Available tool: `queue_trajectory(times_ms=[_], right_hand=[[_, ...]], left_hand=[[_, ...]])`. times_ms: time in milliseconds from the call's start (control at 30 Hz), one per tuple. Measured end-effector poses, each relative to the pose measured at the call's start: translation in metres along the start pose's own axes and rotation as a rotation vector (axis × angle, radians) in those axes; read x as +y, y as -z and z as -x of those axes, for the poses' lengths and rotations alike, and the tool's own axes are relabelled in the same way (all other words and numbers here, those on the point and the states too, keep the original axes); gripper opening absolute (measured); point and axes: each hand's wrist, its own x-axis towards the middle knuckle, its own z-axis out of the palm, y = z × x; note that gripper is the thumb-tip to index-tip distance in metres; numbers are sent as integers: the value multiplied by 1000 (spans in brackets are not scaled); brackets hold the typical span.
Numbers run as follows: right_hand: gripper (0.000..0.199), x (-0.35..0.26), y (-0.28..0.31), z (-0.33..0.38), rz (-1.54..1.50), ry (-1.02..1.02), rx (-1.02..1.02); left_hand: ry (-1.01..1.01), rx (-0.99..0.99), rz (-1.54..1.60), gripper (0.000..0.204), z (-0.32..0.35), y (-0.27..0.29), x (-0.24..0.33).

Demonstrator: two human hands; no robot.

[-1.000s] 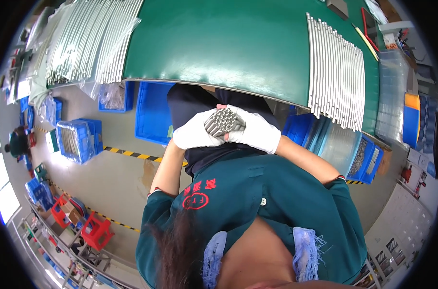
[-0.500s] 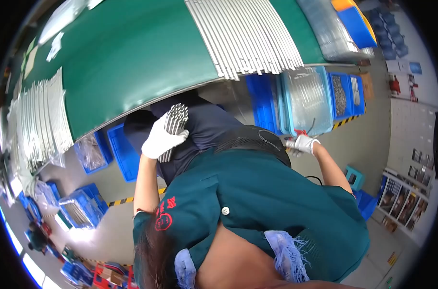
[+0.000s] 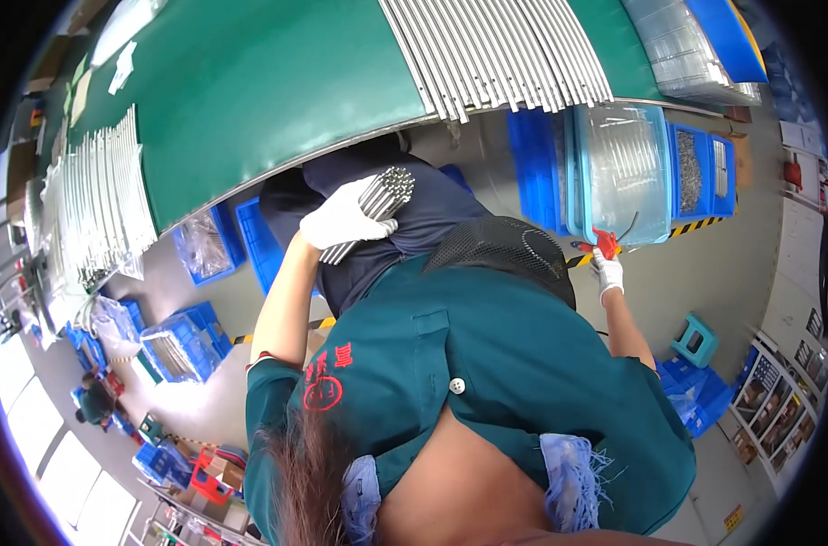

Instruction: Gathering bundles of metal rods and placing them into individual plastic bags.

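Note:
My left hand [image 3: 339, 218], in a white glove, is closed round a bundle of thin metal rods [image 3: 392, 188]. The bundle lies tilted above my lap, its cut ends pointing up and to the right. Out to the right, my gloved right hand [image 3: 608, 273] is closed on a small red tool [image 3: 605, 242] whose exact kind I cannot make out. A thin dark line sticks out from it over the light-blue bin [image 3: 621, 173]. On the green tabletop [image 3: 277, 91], a row of long metal rods [image 3: 505, 55] lies side by side, their ends at the near edge.
More rods in clear plastic [image 3: 104, 196] lie at the table's left. Clear plastic packs [image 3: 682, 45] stand at its far right. Right of the light-blue bin are blue bins [image 3: 691, 168] of small metal parts. A teal stool [image 3: 696, 339] stands on the floor; another person [image 3: 95, 400] is far left.
My left hand has shifted right with the rods, which now tilt further to the right. The right hand has moved slightly right and the red tool now shows more clearly. The view has shifted.

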Motion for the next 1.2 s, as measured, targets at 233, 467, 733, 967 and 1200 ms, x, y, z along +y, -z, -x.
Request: queue_trajectory(times_ms=[233,467,733,967,1200], right_hand=[[44,-11,10,42,418,222,279],[34,-81,8,126,44,691,222],[54,-276,-37,205,503,954,-531],[48,-290,-73,231,795,758,-706],[50,-289,-82,232,857,786,-660]], left_hand=[[12,-2,-32,67,0,2,8],[22,-36,-18,66,-2,5,7],[-25,-29,-83,65,-3,1,5],[-28,-16,-36,64,2,-2,9],[-6,-36,60,65,-1,2,2]])
